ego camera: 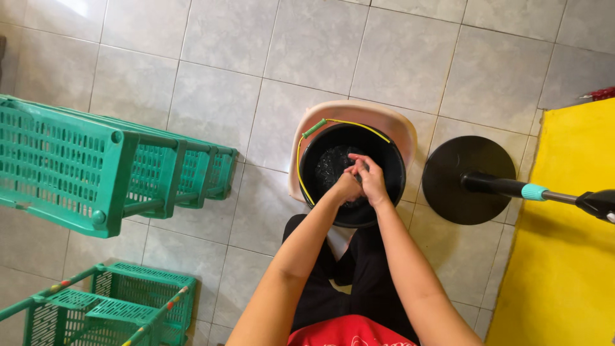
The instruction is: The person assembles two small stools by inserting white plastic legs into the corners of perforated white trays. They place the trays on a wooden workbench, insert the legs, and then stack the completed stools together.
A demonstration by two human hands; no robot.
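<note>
The left hand [347, 187] and right hand [370, 179] were clasped together, fingers curled, over a black bucket [391, 160] holding water; the bucket sat inside a pink basin [397, 122] on the tiled floor [224, 96].

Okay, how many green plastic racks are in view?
2. One green rack lies tipped on the tiled floor at left; a second green rack sits at bottom left, cut off by the frame, so more may be hidden.
</note>
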